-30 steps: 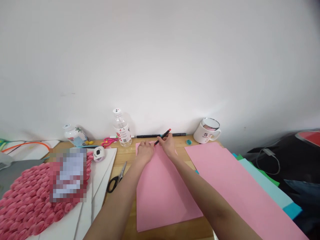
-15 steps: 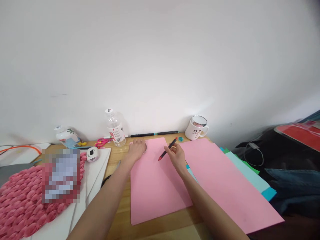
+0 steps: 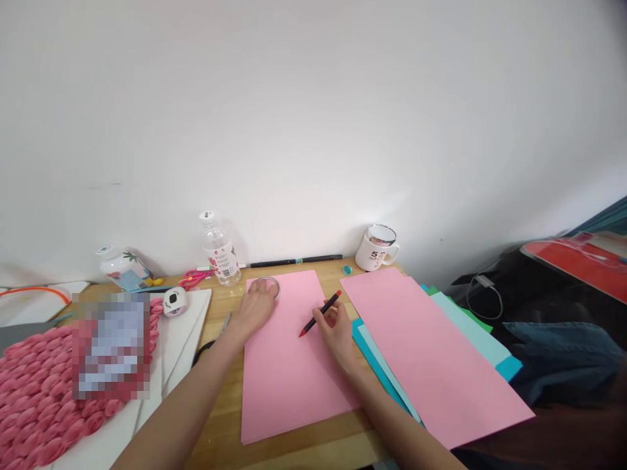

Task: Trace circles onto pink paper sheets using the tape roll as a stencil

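My right hand pinches a black marker with red ends. Its lower tip points down and left over a pink sheet; I cannot tell whether it touches the paper. My left hand rests near the top left of that sheet, its bent fingers on a round silver-rimmed ring or lid. The hand partly covers this round thing. Another large pink sheet lies to the right, over blue and green sheets.
By the wall stand a clear bottle, a white mug and a white jar. A long black pen lies between bottle and mug. Pink scissors, a small white device and a pink petal-like piece are left.
My right hand and the marker have come closer to me over the pink sheet. My left hand has slid slightly nearer, and more of the round rim shows. The view has shifted slightly right.
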Available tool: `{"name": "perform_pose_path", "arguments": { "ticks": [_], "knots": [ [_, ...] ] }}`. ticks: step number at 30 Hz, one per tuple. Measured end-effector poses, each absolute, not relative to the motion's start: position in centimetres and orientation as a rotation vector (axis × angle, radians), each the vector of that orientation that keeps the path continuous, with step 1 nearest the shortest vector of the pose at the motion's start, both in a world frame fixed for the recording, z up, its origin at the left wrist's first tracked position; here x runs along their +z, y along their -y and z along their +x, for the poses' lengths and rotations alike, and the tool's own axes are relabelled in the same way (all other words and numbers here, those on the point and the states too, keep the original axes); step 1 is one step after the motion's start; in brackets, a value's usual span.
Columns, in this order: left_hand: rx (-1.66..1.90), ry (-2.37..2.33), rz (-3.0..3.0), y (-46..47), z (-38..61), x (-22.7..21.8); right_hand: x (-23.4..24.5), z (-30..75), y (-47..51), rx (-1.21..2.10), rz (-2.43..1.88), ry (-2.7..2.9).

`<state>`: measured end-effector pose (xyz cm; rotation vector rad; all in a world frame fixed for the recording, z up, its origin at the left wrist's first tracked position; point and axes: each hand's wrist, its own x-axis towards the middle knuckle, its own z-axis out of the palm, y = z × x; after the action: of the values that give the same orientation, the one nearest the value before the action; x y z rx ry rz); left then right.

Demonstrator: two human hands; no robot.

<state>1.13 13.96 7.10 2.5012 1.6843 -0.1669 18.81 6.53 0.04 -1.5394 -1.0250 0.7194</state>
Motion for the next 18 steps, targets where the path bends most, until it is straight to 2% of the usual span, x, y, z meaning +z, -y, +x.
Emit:
{"name": "perform_pose_path", "arguments": {
  "ticks": [6,14,18],
  "knots": [
    [0.013,-1.662,2.502,-13.4,-0.7,5.4,0.3,17.4,-5.3,0.806,-1.466,0.946],
    [1.015,-1.594,2.305,-14.1,-1.7,4.0,0.4,17.3,-5.1,0.800,-1.414,0.868],
    [1.061,-1.476,2.339,-13.0,0.8,2.5,0.4,17.4,-4.9,0.805,-1.406,0.836]
  ]
}}
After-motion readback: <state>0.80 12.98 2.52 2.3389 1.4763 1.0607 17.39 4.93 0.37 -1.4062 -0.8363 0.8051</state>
